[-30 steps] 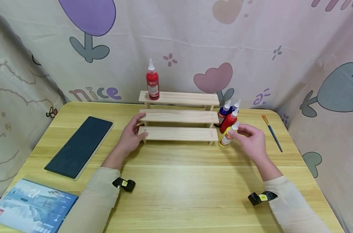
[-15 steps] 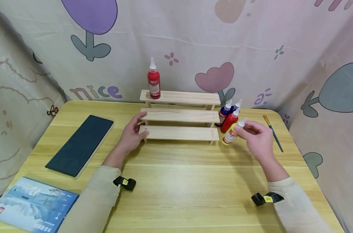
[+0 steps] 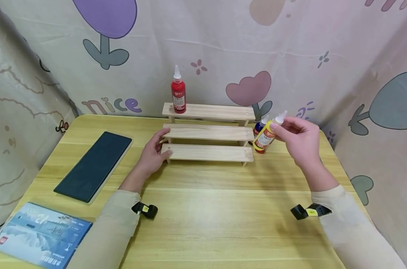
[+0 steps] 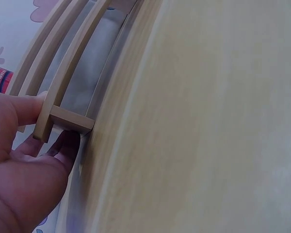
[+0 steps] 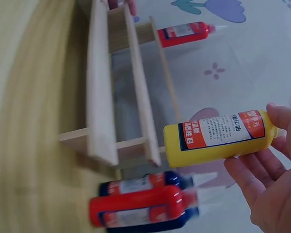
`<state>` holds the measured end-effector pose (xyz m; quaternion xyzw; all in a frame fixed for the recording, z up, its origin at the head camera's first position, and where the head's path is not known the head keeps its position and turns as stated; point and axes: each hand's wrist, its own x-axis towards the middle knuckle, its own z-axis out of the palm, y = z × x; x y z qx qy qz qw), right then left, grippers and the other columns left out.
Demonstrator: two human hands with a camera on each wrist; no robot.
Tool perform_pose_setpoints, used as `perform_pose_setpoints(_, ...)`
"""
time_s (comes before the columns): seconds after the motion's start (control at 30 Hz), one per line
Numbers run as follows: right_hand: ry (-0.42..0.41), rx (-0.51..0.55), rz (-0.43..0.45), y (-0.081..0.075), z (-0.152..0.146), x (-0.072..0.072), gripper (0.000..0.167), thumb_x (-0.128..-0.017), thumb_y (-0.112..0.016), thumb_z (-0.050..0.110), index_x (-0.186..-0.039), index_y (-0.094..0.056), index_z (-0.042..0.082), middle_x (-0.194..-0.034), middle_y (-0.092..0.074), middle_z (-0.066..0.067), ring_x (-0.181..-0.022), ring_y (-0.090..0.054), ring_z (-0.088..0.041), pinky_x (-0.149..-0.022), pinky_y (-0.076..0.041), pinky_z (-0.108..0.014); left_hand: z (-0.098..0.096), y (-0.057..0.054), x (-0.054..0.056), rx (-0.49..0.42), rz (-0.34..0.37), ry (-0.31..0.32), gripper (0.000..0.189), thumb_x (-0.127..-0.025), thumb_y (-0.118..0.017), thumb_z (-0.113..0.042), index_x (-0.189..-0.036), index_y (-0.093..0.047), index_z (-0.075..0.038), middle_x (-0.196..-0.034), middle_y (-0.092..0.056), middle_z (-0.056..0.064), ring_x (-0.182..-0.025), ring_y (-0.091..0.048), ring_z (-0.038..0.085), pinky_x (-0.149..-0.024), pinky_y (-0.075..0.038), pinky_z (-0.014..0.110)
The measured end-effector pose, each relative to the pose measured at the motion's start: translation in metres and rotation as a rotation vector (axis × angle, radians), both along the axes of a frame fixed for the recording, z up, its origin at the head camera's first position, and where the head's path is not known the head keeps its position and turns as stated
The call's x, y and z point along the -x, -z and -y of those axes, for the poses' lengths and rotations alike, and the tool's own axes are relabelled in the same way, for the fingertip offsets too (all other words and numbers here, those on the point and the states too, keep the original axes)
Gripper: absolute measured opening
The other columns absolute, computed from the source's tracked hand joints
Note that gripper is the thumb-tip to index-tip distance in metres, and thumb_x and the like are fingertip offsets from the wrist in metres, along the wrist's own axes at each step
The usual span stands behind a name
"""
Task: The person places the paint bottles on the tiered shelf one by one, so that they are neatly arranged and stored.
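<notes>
A three-tier wooden display shelf (image 3: 207,153) stands at the back of the table. My left hand (image 3: 149,157) grips its left end, thumb at the lowest tier and fingers by the middle one. My right hand (image 3: 301,144) pinches a yellow squeeze bottle (image 5: 218,137) near its white nozzle, holding it tilted above the table at the shelf's right end. Behind it are a red bottle (image 5: 136,209) and dark blue bottles (image 3: 258,128), partly covered in the head view. Another red bottle (image 3: 179,98) is upright on the top tier's left end.
On the left of the table lie a dark flat board (image 3: 94,166) and a blue-white printed pad (image 3: 39,235). A patterned curtain (image 3: 203,45) hangs right behind the table's back edge. The right hand hides most of the right rear corner.
My right hand has lifted the yellow bottle up off the table and back, so it now overlaps the red and blue bottles in the head view. The left hand keeps its grip.
</notes>
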<state>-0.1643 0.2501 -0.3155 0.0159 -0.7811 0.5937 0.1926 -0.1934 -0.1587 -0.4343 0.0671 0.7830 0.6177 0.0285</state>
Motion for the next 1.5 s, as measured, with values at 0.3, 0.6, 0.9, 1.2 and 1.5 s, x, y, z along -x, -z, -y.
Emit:
perform_pose_setpoints(0.3, -0.043, 0.029, -0.01, -0.03, 0.013, 0.022, 0.029, -0.08, -0.086, 0.015, -0.106, -0.078, 0.003, -0.088, -0.07, -0.008, -0.078, -0.067, -0.019, -0.068, -0.057, -0.03, -0.001, 0.0, 0.001, -0.014, -0.003, 0.003, 0.074, -0.092, -0.063, 0.012, -0.152, -0.041, -0.025, -0.158, -0.033, 0.005, -0.141, -0.033, 0.027, -0.116, -0.023, 0.043)
perform_pose_setpoints(0.6, -0.084, 0.087, -0.013, -0.046, 0.03, 0.053, 0.027, -0.079, -0.087, 0.017, -0.102, -0.079, 0.004, -0.087, -0.071, -0.009, -0.081, -0.068, -0.021, -0.067, -0.058, -0.029, 0.0, 0.001, 0.0, -0.018, -0.003, -0.001, 0.075, -0.092, -0.063, 0.012, -0.153, -0.041, -0.024, -0.158, -0.033, 0.006, -0.14, -0.034, 0.028, -0.116, -0.025, 0.044)
perform_pose_setpoints(0.9, -0.064, 0.038, 0.052, -0.051, 0.042, 0.081, 0.033, -0.082, -0.085, 0.023, -0.11, -0.078, 0.008, -0.096, -0.072, -0.008, -0.091, -0.066, -0.023, -0.071, -0.058, -0.029, 0.0, 0.001, 0.001, -0.021, -0.002, -0.005, 0.074, -0.092, -0.063, 0.012, -0.152, -0.042, -0.024, -0.157, -0.035, 0.004, -0.139, -0.036, 0.027, -0.116, -0.025, 0.043)
perform_pose_setpoints(1.2, -0.097, 0.021, 0.122, -0.047, 0.048, 0.1, 0.035, -0.084, -0.083, 0.024, -0.114, -0.076, 0.008, -0.105, -0.069, -0.01, -0.096, -0.065, -0.023, -0.076, -0.058, -0.031, 0.0, 0.002, 0.0, -0.033, -0.013, 0.005, 0.073, -0.092, -0.063, 0.012, -0.152, -0.042, -0.023, -0.157, -0.035, 0.003, -0.139, -0.037, 0.028, -0.116, -0.025, 0.043)
perform_pose_setpoints(1.5, -0.129, -0.026, 0.15, -0.04, 0.05, 0.111, 0.037, -0.085, -0.082, 0.026, -0.117, -0.075, 0.009, -0.107, -0.069, -0.009, -0.097, -0.064, -0.023, -0.078, -0.057, -0.03, 0.001, 0.001, 0.0, -0.016, -0.024, 0.007, 0.071, -0.093, -0.063, 0.01, -0.152, -0.042, -0.024, -0.157, -0.035, 0.0, -0.141, -0.034, 0.025, -0.117, -0.021, 0.043)
